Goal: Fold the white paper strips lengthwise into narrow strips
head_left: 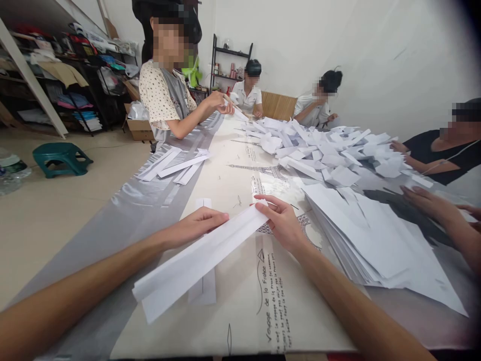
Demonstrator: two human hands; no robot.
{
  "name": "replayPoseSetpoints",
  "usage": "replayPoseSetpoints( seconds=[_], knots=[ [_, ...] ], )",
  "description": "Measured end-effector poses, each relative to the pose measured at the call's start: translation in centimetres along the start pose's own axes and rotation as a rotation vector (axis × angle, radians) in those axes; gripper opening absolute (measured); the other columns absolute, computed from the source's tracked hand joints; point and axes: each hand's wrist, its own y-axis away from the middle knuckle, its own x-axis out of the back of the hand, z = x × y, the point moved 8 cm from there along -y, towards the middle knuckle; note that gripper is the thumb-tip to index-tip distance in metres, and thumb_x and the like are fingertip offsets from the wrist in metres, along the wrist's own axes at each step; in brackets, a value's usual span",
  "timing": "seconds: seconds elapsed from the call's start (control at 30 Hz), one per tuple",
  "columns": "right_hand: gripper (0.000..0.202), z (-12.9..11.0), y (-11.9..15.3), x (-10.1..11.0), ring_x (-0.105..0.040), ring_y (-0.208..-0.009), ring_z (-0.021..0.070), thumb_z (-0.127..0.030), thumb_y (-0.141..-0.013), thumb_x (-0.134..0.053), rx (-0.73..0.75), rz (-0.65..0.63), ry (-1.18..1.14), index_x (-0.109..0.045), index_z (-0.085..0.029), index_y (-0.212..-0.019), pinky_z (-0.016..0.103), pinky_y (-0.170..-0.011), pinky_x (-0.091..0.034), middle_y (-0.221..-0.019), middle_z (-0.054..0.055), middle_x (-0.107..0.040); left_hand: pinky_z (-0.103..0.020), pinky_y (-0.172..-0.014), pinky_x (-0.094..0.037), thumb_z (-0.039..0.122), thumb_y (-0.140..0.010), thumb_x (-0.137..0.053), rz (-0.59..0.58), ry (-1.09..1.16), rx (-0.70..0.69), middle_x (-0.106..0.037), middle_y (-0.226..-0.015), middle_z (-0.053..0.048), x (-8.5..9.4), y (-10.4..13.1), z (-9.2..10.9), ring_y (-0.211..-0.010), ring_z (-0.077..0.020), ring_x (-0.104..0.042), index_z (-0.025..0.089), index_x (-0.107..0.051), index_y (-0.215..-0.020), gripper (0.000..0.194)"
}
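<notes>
A long folded strip of white paper point(199, 263) slants across the middle of the view, above the patterned tablecloth. Its upper right end is pinched between the thumb and fingers of my right hand point(281, 220). My left hand point(201, 223) has its fingers curled at the strip's upper left edge, with the thumb along it; the fingertips are partly hidden. Beneath the strip, another narrow folded paper point(203, 293) lies on the cloth. To the right of my right hand rests a stack of white sheets point(361, 235).
A large heap of folded papers point(319, 145) covers the far right of the table point(240, 326). Several folded strips point(176, 165) lie at the far left. People sit or stand around the table; a person's hands are close at the right. A green stool point(62, 158) stands left.
</notes>
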Motion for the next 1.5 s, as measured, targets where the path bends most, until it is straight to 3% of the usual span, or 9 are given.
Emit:
replayPoseSetpoints(
  seconds=[0.17,0.37,0.47,0.57,0.7,0.87,1.07,1.27,1.5],
  knots=[
    [0.042,-0.2,0.0,0.1,-0.068,-0.078,0.0199,-0.043,-0.078,-0.083,-0.002,-0.001,0.004,-0.073,-0.025,-0.114,0.034,-0.075,-0.053,-0.092,0.006,-0.078,-0.021,-0.048,-0.034,0.046,-0.094,-0.065,-0.165,0.040,0.007,-0.067,-0.074,-0.001,-1.2,-0.2,-0.4,-0.047,-0.0054,-0.041,0.016,-0.072,-0.097,0.030],
    [0.044,-0.2,0.0,-0.4,-0.070,-0.080,0.0219,-0.047,-0.080,-0.080,0.014,-0.010,0.056,-0.071,-0.024,-0.117,0.039,-0.078,-0.055,-0.099,0.008,-0.079,-0.021,-0.046,-0.037,0.044,-0.092,-0.068,-0.171,0.021,0.044,-0.069,-0.075,-0.001,-2.1,0.0,-0.8,-0.043,-0.0044,-0.045,0.016,-0.074,-0.089,0.029],
    [0.046,-0.7,0.1,0.1,-0.071,-0.096,0.0248,-0.050,-0.085,-0.074,0.087,0.087,0.119,-0.067,-0.025,-0.124,0.044,-0.089,-0.055,-0.115,0.009,-0.076,-0.022,-0.050,-0.041,0.042,-0.090,-0.069,-0.089,0.012,0.052,-0.070,-0.072,-0.001,-2.0,-0.2,-0.8,-0.044,-0.0069,-0.055,0.016,-0.072,-0.082,0.027],
    [0.040,-2.6,0.9,0.6,-0.064,-0.117,0.0256,-0.047,-0.093,-0.066,0.328,0.224,0.305,-0.065,-0.026,-0.127,0.045,-0.102,-0.051,-0.132,0.009,-0.067,-0.024,-0.055,-0.046,0.042,-0.089,-0.069,0.085,0.006,0.078,-0.073,-0.073,-0.001,-1.0,-0.4,-1.2,-0.044,-0.0088,-0.059,0.015,-0.069,-0.079,0.029],
    [0.038,-2.4,1.7,-3.0,-0.052,-0.137,0.0256,-0.039,-0.102,-0.052,0.496,-0.056,0.623,-0.060,-0.031,-0.138,0.049,-0.116,-0.040,-0.145,0.005,-0.059,-0.025,-0.052,-0.043,0.044,-0.091,-0.064,0.222,-0.129,0.059,-0.070,-0.069,-0.001,-0.6,-0.3,-1.8,-0.047,-0.0116,-0.058,0.017,-0.064,-0.078,0.030],
    [0.045,0.8,1.8,-6.1,-0.044,-0.144,0.0243,-0.034,-0.106,-0.036,0.464,-0.384,0.842,-0.050,-0.029,-0.149,0.053,-0.123,-0.032,-0.154,0.003,-0.050,-0.032,-0.069,-0.048,0.038,-0.092,-0.062,0.348,-0.830,-0.217,-0.065,-0.077,-0.002,-1.5,0.3,-0.1,-0.077,-0.0213,-0.062,0.020,-0.061,-0.083,0.020],
    [0.049,1.4,1.8,-6.2,-0.036,-0.150,0.0218,-0.034,-0.107,-0.034,0.467,-0.398,0.960,-0.042,-0.026,-0.155,0.050,-0.124,-0.031,-0.161,0.005,-0.041,-0.048,-0.114,-0.038,0.051,-0.099,-0.054,0.308,-1.117,-0.360,-0.058,-0.141,-0.017,-2.1,0.5,-0.6,-0.136,-0.0323,-0.048,0.012,-0.054,-0.137,0.054],
    [0.056,1.6,1.7,-6.0,-0.030,-0.152,0.0243,-0.038,-0.105,-0.040,0.479,-0.370,1.025,-0.032,-0.024,-0.159,0.051,-0.127,-0.024,-0.163,0.008,-0.036,-0.049,-0.119,-0.032,0.057,-0.101,-0.046,0.275,-1.105,-0.334,-0.050,-0.152,-0.015,-2.0,0.4,-1.2,-0.143,-0.0313,-0.045,0.016,-0.046,-0.149,0.063],
    [0.054,1.7,1.9,-5.8,-0.037,-0.149,0.0238,-0.040,-0.105,-0.044,0.509,-0.341,1.106,-0.040,-0.023,-0.156,0.051,-0.127,-0.022,-0.158,0.008,-0.044,-0.051,-0.118,-0.032,0.053,-0.100,-0.049,0.218,-1.105,-0.344,-0.051,-0.150,-0.018,-2.2,0.2,-0.9,-0.142,-0.0343,-0.044,0.012,-0.047,-0.146,0.062]
  ],
)
